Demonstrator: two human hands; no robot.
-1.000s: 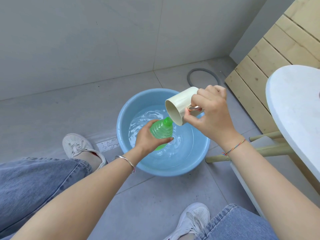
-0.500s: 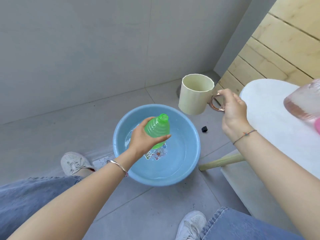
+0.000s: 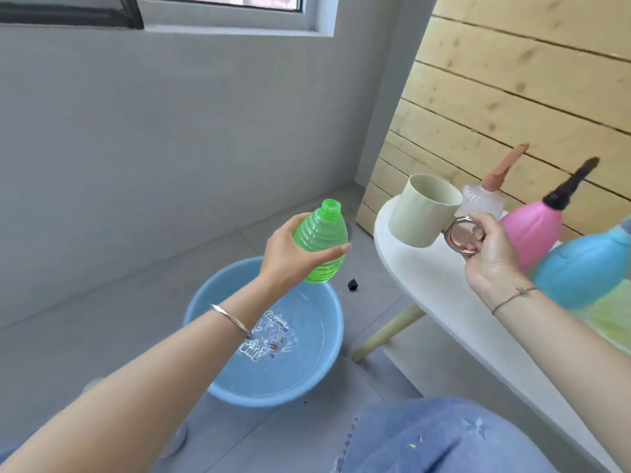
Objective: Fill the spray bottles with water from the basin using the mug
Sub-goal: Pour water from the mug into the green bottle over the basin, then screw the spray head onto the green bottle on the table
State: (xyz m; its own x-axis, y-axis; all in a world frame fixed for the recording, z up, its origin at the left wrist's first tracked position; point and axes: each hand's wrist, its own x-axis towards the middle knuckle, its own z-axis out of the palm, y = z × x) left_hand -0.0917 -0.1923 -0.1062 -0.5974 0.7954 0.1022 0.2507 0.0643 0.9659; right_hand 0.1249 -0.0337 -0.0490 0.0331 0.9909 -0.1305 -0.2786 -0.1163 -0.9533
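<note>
My left hand (image 3: 293,254) grips a ribbed green spray bottle (image 3: 321,237) with no cap, upright above the far rim of the blue basin (image 3: 205,308). The basin stands on the floor and holds water. My right hand (image 3: 491,257) holds a cream mug (image 3: 421,209) by its metal ring handle, upright at the edge of the white table (image 3: 426,278). On that table stand a clear bottle (image 3: 483,199) with a reddish nozzle, a pink bottle (image 3: 532,227) with a black nozzle and a blue bottle (image 3: 587,271).
A small black cap (image 3: 352,285) lies on the grey floor between basin and table. A wooden plank wall (image 3: 512,97) rises behind the table. The table's wooden leg (image 3: 389,332) slants down beside the basin. My jeans-clad knee (image 3: 437,438) is at the bottom.
The mug tipped back from pouring into the green bottle and moved right to the table edge. The bottle rose from over the basin. My view swung up and right.
</note>
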